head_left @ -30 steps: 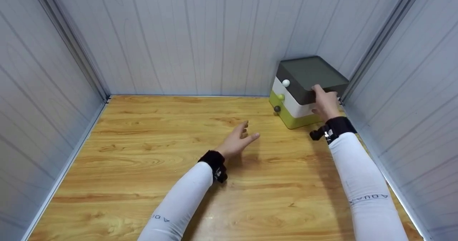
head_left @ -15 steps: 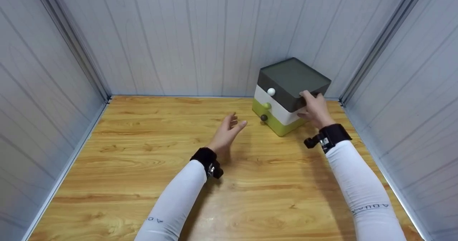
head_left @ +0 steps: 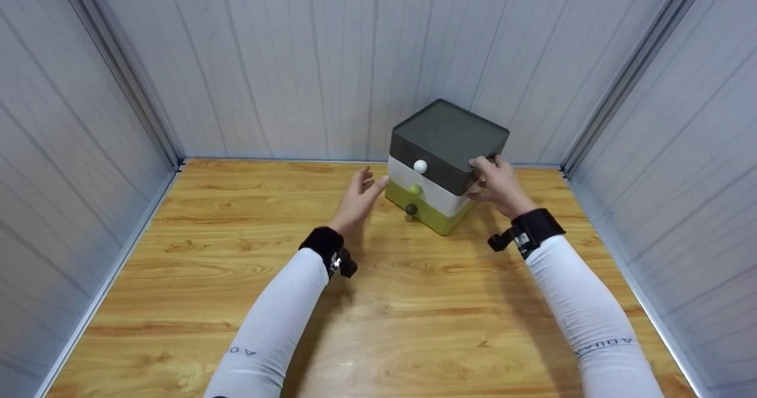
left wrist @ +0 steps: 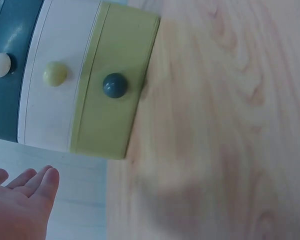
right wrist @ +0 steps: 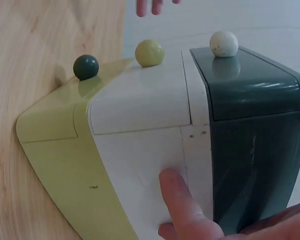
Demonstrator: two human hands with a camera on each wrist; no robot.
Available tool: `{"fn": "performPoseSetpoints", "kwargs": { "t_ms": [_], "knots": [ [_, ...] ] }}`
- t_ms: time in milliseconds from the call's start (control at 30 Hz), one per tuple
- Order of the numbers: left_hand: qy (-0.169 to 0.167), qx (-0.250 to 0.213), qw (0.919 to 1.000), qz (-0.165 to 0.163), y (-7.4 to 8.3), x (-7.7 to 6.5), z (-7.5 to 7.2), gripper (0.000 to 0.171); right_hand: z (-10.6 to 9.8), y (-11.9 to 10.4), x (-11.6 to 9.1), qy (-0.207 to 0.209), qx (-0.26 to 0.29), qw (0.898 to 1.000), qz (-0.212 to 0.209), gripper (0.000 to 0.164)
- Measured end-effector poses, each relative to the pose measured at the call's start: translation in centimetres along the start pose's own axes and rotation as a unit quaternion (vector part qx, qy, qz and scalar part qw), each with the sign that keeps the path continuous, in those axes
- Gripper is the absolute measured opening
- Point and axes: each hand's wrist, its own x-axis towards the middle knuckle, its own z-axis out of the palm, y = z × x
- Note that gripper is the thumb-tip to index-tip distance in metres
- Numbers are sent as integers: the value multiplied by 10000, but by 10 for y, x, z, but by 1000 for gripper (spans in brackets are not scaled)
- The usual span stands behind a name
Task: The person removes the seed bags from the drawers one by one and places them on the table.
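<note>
A small three-tier drawer box [head_left: 450, 132] stands corner-forward near the back wall, with a dark top tier, a white middle and a green bottom. Its drawers are pushed in. Each front has a round knob: white [right wrist: 224, 44] above, light green [right wrist: 150, 53] in the middle, dark [left wrist: 115, 85] at the bottom. My right hand [head_left: 500, 184] grips the box's right side, fingers bent over the top rim and thumb on the white side wall. My left hand [head_left: 356, 200], fingers extended and thumb apart, is beside the box's left corner; a gap separates them in the left wrist view.
The wood-grain tabletop [head_left: 236, 280] is enclosed by a pale panelled back wall [head_left: 266, 67], a left wall [head_left: 71, 167] and a right wall [head_left: 668, 167]. Metal strips run along their edges. The box's back corner is close to the back wall.
The drawer box has slid left and slightly forward from the right back corner, turning a little, with my right hand on it. My left hand has moved left and farther forward, to the box's side.
</note>
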Motion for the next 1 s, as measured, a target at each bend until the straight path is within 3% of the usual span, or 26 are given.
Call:
{"fn": "performPoseSetpoints", "kwargs": {
  "t_ms": [167, 267, 467, 800, 1000],
  "knots": [
    [-20, 274, 9995, 182, 12, 9, -16, 94, 12, 3, 3, -136, -76, 9996, -217, 43],
    [-1, 377, 9991, 200, 18, 13, -23, 97, 17, 5, 6, -231, -54, 9993, -293, 31],
    [82, 422, 9990, 100, 21, 15, -30, 103, 23, 3, 11, -645, -38, 9974, -305, 30],
    [213, -159, 9995, 166, 18, 13, -32, 92, 32, 3, 17, -1228, -101, 9918, -345, 28],
    [161, -87, 9994, 281, 18, 8, -36, 85, 38, 4, 22, -1475, -154, 9882, -373, 25]
  ]
}}
